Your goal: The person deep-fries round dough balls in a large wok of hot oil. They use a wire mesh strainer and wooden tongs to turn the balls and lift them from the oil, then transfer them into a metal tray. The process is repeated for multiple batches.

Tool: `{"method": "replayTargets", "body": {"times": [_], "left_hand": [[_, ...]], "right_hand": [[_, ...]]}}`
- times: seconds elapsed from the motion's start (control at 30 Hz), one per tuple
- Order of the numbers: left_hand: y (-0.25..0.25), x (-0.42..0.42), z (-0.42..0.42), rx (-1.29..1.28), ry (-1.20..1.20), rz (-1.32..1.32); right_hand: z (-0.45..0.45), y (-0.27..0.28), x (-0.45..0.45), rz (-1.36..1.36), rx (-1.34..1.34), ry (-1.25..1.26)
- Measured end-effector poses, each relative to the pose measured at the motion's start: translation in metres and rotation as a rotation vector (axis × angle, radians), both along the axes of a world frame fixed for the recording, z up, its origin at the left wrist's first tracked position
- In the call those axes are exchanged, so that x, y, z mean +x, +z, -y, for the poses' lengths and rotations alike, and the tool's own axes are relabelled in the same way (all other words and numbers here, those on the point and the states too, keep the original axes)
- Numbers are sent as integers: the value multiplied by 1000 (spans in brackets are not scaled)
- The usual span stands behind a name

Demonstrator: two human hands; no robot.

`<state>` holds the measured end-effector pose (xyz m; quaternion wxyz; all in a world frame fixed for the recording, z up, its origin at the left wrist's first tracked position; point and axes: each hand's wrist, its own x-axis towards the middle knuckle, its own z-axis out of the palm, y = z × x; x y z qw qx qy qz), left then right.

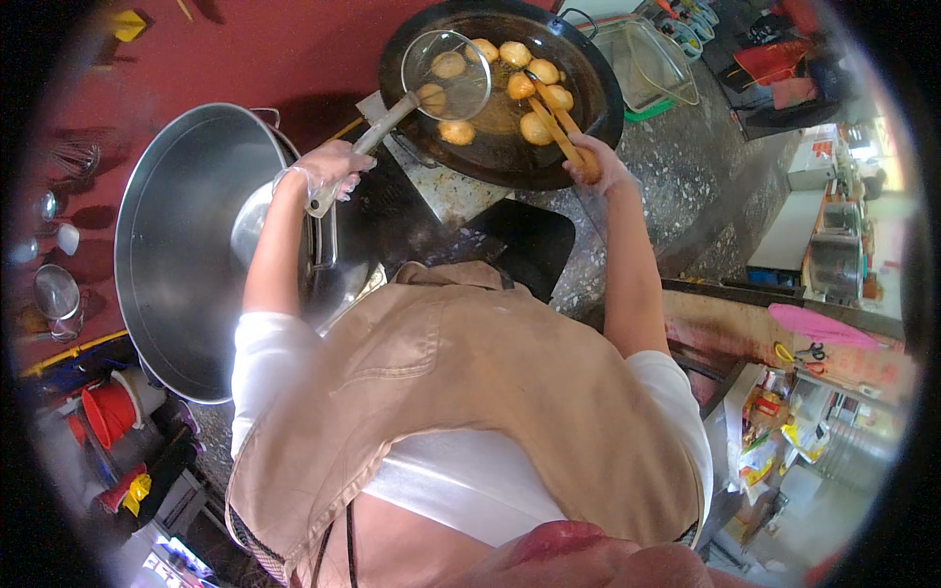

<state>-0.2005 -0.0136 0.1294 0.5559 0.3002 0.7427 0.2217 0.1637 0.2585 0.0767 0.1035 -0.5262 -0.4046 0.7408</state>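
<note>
In a thin clear glove, my left hand [328, 167] grips the handle of a round wire-mesh skimmer [462, 73], whose mesh is over the left part of a large dark wok [588, 140]. My right hand [604, 163], also in a clear glove, holds wooden tongs [553, 121]. Their tips are at a browned, round fried piece [521, 86]. Several paler golden pieces [535, 128] lie in the oil around it, and one piece [456, 132] sits below the skimmer. Two more pieces show through the mesh.
A big metal pot [198, 250] stands at the left, near my left forearm. Beyond the wok's right rim are a wire basket [647, 62] and a green tray [650, 109]. Whisks and strainers [56, 291] hang on the red wall. A metal wok handle [578, 22] sticks out at the top right.
</note>
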Motion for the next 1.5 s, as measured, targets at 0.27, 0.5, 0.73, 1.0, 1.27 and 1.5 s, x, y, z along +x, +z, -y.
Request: {"method": "replayTargets", "body": {"times": [0.27, 0.5, 0.73, 1.0, 1.27, 1.5], "left_hand": [[4, 0, -4, -9, -30, -1], [-5, -3, -1, -7, -4, -16], [2, 2, -4, -17, -47, -74], [4, 3, -5, -28, -31, -61], [7, 3, -6, -77, 50, 17], [13, 9, -12, -108, 44, -19]], "right_hand": [[8, -4, 10, -83, 80, 77], [59, 50, -33, 452, 763, 373], [37, 35, -2, 831, 939, 361], [-14, -9, -25, 1167, 1174, 489], [-45, -33, -42, 1086, 1124, 493], [-73, -42, 1, 276, 437, 160]]}}
